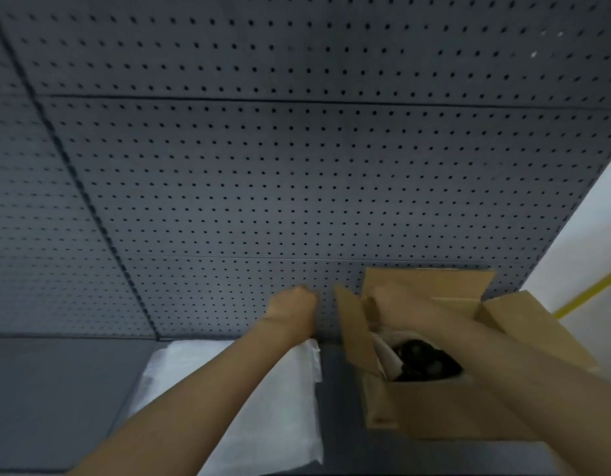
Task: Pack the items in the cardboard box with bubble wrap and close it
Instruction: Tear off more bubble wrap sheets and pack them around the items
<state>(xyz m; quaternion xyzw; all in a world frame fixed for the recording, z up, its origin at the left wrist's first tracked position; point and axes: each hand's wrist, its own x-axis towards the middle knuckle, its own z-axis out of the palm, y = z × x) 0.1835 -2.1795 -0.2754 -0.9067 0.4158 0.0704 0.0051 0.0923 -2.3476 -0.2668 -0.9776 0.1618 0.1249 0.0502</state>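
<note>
Nearest the camera, both forearms stretch forward over the dark tabletop. Under the left forearm lies a flat sheet of bubble wrap, spread out within easy reach, probably kept there so it can be taken up as padding for the box. Just to the right of it stands the cardboard box, its flaps standing open and splayed outward, which leaves the mouth free for packing. Inside, below the right forearm, a dark item rests against what looks like pale wrap lining the walls; what the item is cannot be told from the blur. The right hand reaches across the open mouth to the far left corner of the box, close against the left flap and the rear flap; its fingers are smeared by motion, so whether they pinch a flap, press it, or only hover cannot be told. A fair guess is that it is steadying the box or starting to fold a flap. Further out, the left hand is raised beyond the far edge of the bubble wrap, just left of the box's left flap, in front of the grey pegboard wall. Its fingers are curled into a loose fist; nothing can be seen in them, though a thin edge of wrap could be hidden behind the knuckles. The box is not yet closed.
</note>
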